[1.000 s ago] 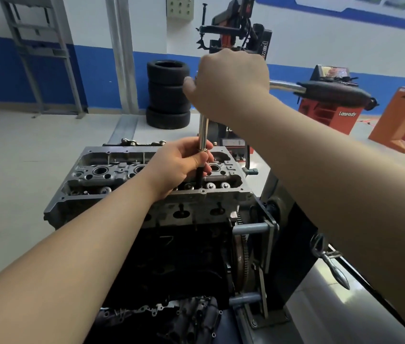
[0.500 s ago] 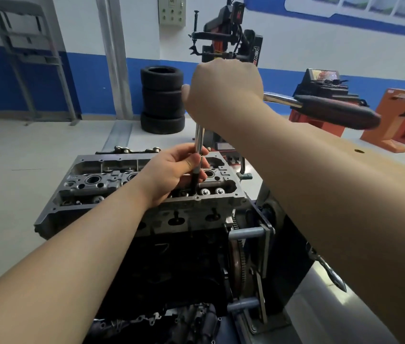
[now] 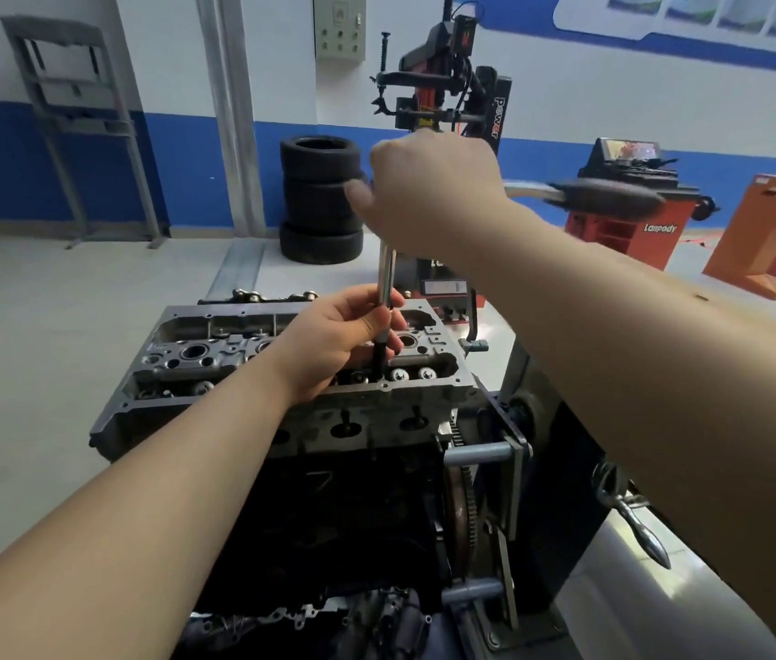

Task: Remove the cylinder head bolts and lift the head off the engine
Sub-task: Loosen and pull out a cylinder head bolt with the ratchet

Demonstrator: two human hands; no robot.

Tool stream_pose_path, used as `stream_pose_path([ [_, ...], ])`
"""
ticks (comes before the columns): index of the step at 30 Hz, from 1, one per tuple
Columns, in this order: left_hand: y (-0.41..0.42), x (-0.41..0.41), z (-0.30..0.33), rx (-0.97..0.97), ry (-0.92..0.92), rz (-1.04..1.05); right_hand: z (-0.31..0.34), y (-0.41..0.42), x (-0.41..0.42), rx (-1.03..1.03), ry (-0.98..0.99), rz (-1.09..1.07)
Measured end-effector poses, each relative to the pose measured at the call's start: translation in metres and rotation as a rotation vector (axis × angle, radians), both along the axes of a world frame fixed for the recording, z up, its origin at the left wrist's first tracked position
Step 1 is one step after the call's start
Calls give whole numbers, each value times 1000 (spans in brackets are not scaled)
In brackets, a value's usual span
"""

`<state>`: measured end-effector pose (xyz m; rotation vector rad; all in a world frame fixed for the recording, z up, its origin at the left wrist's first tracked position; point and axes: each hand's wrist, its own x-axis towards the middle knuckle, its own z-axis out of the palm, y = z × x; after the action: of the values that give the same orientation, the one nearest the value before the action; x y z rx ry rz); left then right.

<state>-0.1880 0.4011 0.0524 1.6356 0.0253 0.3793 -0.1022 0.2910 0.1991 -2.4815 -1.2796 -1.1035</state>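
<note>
A: What's nearest the camera?

B: Two bare forearms reaching in from the bottom corners. Below them, at the bottom edge, lies a dark heap of engine parts [image 3: 329,621], too shadowed to name. To the right is the engine stand [image 3: 510,450] with its steel tubes, and a crank handle [image 3: 638,526] hangs off its dark side panel.

A: And the engine itself?

B: The engine block [image 3: 353,507] sits dark and upright in the stand, beside a toothed flywheel [image 3: 460,512]. The cylinder head [image 3: 214,354] is on top of the block, grey aluminium, uncovered, with bores and valve gear showing.

A: What are the hands doing?

B: They're apart, one above the other. The left hand [image 3: 343,340] has its fingers and thumb curled round the extension bar [image 3: 385,288], low down where the bright shaft meets a black socket [image 3: 380,357]. The socket stands upright and goes down into the head near its right end, just beside two shiny round caps [image 3: 412,373]. Whether it's seated on a bolt I cannot tell; the bolt is hidden.

A: The right hand?

B: The right hand [image 3: 433,192] is clenched over the top of the ratchet wrench [image 3: 605,195], whose black-gripped handle sticks out to the right, blurred.

A: Farther back?

B: A stack of tyres [image 3: 322,202] against the blue-and-white wall, a black-and-red tyre changer [image 3: 448,92] behind the right hand, a red wheel balancer [image 3: 629,207] marked "Lanpady", and a grey metal frame [image 3: 76,116] at far left.
</note>
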Motion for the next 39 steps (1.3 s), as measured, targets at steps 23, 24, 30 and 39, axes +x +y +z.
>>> stream_pose_path([
  [23, 1, -4, 2, -73, -42, 40, 0, 6, 3, 31, 0, 153],
  [24, 0, -4, 2, -53, -31, 43, 1, 2, 8, 56, 124, 235],
  [30, -6, -3, 2, 40, -49, 93, 2, -4, 7, 46, 80, 56],
  [39, -4, -8, 4, 74, -40, 109, 3, 2, -6, 4, 13, 178],
])
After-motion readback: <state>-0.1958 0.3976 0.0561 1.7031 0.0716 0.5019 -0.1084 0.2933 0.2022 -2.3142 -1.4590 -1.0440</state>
